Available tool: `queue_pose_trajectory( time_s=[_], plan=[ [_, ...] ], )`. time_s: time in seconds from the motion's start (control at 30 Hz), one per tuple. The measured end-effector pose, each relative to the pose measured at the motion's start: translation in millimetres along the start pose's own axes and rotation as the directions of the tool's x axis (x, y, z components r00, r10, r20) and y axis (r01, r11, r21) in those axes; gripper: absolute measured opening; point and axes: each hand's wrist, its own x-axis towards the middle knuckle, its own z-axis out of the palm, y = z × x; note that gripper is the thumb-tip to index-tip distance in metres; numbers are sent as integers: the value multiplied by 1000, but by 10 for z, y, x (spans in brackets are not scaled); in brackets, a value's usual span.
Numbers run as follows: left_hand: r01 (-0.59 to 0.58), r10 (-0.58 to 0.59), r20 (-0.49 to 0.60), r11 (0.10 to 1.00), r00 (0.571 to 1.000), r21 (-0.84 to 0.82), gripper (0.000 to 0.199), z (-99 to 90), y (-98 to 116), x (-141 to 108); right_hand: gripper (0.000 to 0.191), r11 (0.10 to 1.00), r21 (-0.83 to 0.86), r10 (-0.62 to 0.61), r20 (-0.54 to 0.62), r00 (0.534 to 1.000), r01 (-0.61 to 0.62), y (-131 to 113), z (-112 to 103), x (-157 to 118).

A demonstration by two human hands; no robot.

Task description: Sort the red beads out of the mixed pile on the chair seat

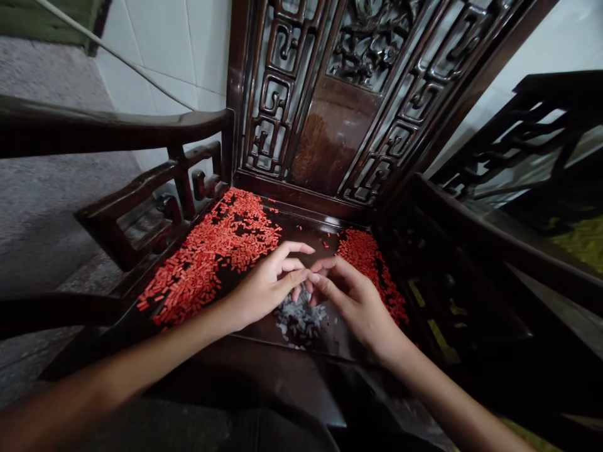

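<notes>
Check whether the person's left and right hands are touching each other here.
Touching. The head view shows the fingertips of the left hand meeting the fingers of the right hand above the pale grey pieces, with no gap visible.

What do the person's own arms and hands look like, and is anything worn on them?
Both arms are bare: no sleeve shows on the left forearm or the right forearm. The left hand and right hand have no gloves, and no rings or bracelets are visible. The fingernails look short and unpainted.
</notes>
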Motion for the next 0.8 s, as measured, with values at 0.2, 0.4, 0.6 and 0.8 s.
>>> queue_pose_trajectory(
  time_s=[0.2,0.4,0.6,0.8],
  plan=[
    [-27,30,-16,981,999,190,36,-29,-42,20,22,986,-168,4,-34,999,-10,-3,-56,-9],
    [71,175,-128,299,976,951,26,-470,-38,99,34,690,-695,42,-241,970,-203,428,-379,-52],
    [198,-73,-206,-105,976,975,30,-769,-28,69,81,499,-856,28,-140,990,-135,747,-214,-128],
    [182,-114,-195,-115,974,977,23,-731,-9,90,97,515,-852,21,-101,995,-98,814,25,-64]
  ],
)
